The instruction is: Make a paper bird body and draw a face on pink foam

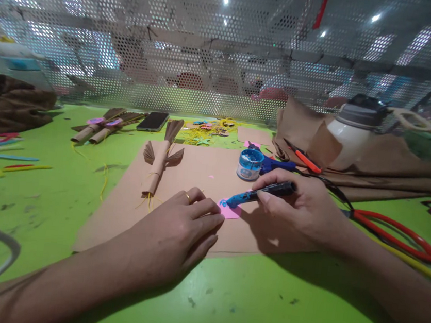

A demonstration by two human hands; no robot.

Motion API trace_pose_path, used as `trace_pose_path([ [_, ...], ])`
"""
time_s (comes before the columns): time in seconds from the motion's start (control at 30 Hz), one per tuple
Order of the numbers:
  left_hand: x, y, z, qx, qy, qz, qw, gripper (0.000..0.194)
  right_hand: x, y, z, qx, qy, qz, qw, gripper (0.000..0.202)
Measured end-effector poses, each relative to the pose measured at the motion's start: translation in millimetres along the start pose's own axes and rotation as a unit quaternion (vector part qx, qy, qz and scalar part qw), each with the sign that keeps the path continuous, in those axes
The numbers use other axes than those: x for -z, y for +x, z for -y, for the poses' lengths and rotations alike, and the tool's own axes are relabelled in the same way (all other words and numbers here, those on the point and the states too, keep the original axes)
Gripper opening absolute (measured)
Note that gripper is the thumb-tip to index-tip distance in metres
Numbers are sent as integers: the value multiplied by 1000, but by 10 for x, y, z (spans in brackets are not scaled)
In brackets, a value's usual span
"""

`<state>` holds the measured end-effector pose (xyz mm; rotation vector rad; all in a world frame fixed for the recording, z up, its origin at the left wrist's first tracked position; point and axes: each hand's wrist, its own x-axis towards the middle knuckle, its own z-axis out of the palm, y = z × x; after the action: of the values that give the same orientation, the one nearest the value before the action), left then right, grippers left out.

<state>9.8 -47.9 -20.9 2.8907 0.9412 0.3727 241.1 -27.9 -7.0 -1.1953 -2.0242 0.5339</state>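
My right hand pinches a black pen-like tool whose front end is coated in blue; its tip touches a small pink paper piece with blue marks on it. The fingers of my left hand lie flat at the left edge of the pink piece, on a brown paper sheet. Behind my right hand stands an open jar of blue paint. A rolled brown paper figure with fan-folded wings and yellow strings lies on the sheet's left part.
Red-handled scissors and an orange-and-black tool lie right. A white bottle stands among folded brown paper. Further back are a phone, two more paper figures and yellow shreds. A perforated metal screen closes the back.
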Motion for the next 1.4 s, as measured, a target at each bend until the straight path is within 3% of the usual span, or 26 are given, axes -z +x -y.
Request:
trace_pose_path([
  [0.8, 5, 11, 10, 2, 3, 13, 1000, 29, 30, -17, 5, 4, -4, 9, 1000, 13],
  [1.03, -3, -3, 1, 4, 3, 11, 1000, 29, 41, -8, -22, -5, 23, -18, 1000, 14],
  [1.4, -16, -7, 7, 3, 6, 5, 1000, 28, 11, -16, -2, 17, -19, -9, 1000, 15],
])
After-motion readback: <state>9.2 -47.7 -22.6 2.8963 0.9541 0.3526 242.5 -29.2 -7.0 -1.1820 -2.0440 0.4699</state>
